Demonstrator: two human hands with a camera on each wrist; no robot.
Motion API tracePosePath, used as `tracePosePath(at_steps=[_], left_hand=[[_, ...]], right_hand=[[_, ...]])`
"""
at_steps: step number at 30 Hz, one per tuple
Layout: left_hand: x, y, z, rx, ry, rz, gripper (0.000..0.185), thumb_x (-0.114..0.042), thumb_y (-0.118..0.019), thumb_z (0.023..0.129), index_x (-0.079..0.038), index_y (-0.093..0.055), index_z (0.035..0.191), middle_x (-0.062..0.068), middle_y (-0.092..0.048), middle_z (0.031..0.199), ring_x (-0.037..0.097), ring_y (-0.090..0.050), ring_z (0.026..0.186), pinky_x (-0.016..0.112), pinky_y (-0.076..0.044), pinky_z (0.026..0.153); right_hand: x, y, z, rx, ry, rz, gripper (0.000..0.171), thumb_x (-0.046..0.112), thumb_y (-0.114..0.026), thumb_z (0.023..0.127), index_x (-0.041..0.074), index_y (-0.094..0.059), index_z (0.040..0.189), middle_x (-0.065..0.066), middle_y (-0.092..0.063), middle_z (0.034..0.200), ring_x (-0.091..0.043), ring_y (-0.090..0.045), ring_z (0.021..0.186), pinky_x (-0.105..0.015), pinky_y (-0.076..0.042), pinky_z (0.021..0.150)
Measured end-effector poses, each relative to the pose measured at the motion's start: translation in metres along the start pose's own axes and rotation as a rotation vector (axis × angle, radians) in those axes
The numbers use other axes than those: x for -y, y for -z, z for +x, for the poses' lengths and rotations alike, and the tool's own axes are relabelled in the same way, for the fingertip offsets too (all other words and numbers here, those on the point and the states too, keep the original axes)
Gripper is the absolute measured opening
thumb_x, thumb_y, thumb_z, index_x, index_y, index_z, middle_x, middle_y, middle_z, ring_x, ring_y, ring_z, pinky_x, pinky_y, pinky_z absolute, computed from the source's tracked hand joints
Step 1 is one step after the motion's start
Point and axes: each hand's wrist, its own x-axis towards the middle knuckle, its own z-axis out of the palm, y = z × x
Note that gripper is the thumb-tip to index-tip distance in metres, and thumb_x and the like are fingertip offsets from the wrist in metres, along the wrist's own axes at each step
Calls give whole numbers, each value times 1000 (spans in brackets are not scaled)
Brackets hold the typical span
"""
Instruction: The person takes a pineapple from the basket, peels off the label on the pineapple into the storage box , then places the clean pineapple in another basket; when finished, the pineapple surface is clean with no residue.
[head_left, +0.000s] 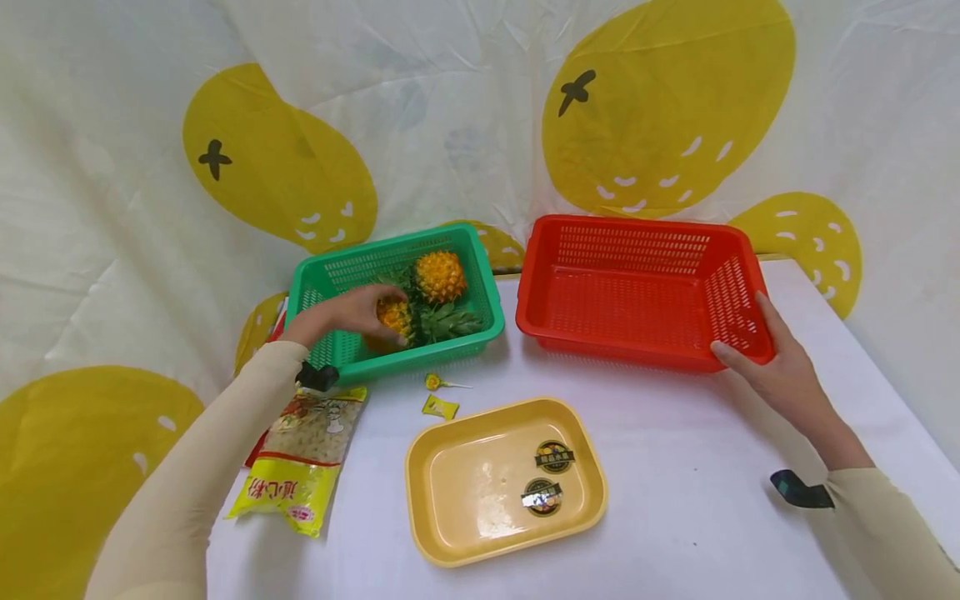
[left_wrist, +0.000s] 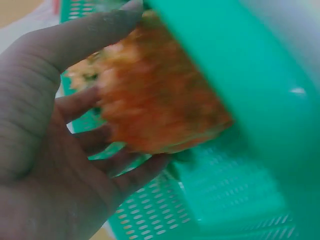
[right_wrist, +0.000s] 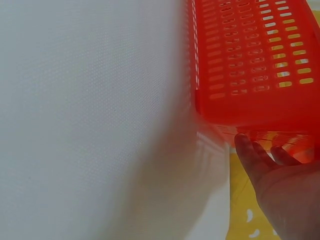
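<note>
My left hand reaches into the green basket and holds a small orange pineapple, thumb on one side and fingers curled round the other. A second pineapple lies behind it in the same basket, with green leaves beside them. At the right, my right hand grips the near right corner of the red basket, thumb at the front rim and fingers along the side wall. Nothing lies inside the red basket. In the right wrist view, the fingers are against its perforated wall.
A shallow yellow tray with two round stickers sits at the front middle. Behind it lie a lollipop and a yellow-wrapped candy. A yellow food bag lies at the left. A fruit-printed cloth hangs behind the table.
</note>
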Motion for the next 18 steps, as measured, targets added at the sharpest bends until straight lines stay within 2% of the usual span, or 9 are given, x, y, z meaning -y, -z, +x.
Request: tracePosePath(at_steps=[4, 6, 8, 10, 13, 15, 18], left_hand=[[-5, 8, -1, -24, -4, 11, 78, -34, -88, 89, 0, -54, 150, 22, -52, 150, 42, -49, 136, 61, -41, 108], [-6, 10, -2, -41, -11, 16, 76, -34, -88, 90, 0, -56, 149, 22, -54, 148, 42, -50, 135, 61, -42, 107], [-6, 12, -4, -62, -19, 24, 73, -34, -87, 91, 0, -57, 148, 22, -55, 148, 42, -50, 135, 62, -42, 107], [-7, 12, -6, -94, -33, 33, 69, -33, -84, 93, 1, -58, 147, 22, -55, 148, 44, -49, 136, 63, -41, 108], [-8, 9, -14, -193, -52, 61, 66, -33, -81, 96, 0, -57, 148, 23, -53, 150, 45, -45, 140, 65, -36, 112], [-11, 5, -21, -289, -67, 92, 66, -34, -79, 97, -1, -56, 149, 23, -49, 153, 46, -41, 143, 65, -32, 114], [-19, -2, -30, -441, -110, 188, 71, -39, -78, 96, -3, -53, 153, 22, -45, 158, 45, -35, 148, 65, -28, 117]], right_hand=[[0, 2, 1, -5, 6, -14, 107, 46, -71, 101, 36, 12, 167, -21, -8, 174, -58, -13, 151, -57, -56, 85], [-2, 3, 1, -13, 15, -17, 106, 46, -71, 101, 35, 11, 168, -22, -8, 173, -58, -14, 151, -61, -55, 86], [-2, 2, 0, -33, 37, -37, 106, 46, -72, 100, 33, 8, 169, -24, -11, 172, -57, -16, 150, -55, -58, 84], [-1, 2, -2, -63, 68, -72, 105, 43, -74, 99, 28, 2, 171, -24, -13, 171, -55, -17, 151, -58, -57, 86], [5, 5, -3, -103, 111, -122, 106, 41, -79, 96, 21, -7, 172, -25, -13, 170, -51, -16, 152, -66, -54, 87], [12, 9, -3, -116, 123, -151, 109, 40, -81, 94, 17, -9, 172, -24, -9, 171, -51, -13, 153, -78, -44, 88], [25, 18, 0, -118, 134, -191, 114, 43, -84, 91, 17, -8, 172, -22, -5, 172, -50, -11, 154, -82, -42, 84]])
